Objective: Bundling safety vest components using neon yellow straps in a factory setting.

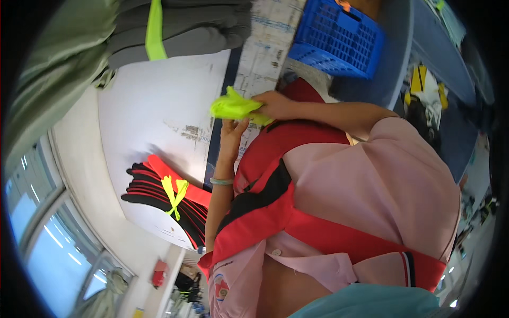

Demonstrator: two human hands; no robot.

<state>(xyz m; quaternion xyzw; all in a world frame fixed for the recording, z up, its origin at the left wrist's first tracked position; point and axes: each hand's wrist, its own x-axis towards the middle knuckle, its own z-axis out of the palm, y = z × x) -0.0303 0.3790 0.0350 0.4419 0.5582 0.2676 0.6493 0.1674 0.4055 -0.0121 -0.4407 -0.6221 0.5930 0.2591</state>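
A bunched piece of neon yellow-green cloth (pixel 231 106) is held up in front of my red apron, above the table's edge. My right hand (pixel 273 105) is closed on its right end, fingers bent round it. Under the cloth, my left hand (pixel 233 131) has its thumb raised and its fingertips hidden behind the fabric; it seems to grip the lower side. A pale bracelet rings that wrist. Beside my left forearm lies a stack of black and red fabric pieces (pixel 159 185), tied with a neon yellow strip (pixel 175 196).
The white tabletop (pixel 159 111) has a dark edge and worn marks. At its far end is a stack of grey folded fabric (pixel 196 32) with a neon band, next to draped olive cloth (pixel 58 58). A blue plastic crate (pixel 339 40) stands far right. Windows (pixel 58 249) line the left.
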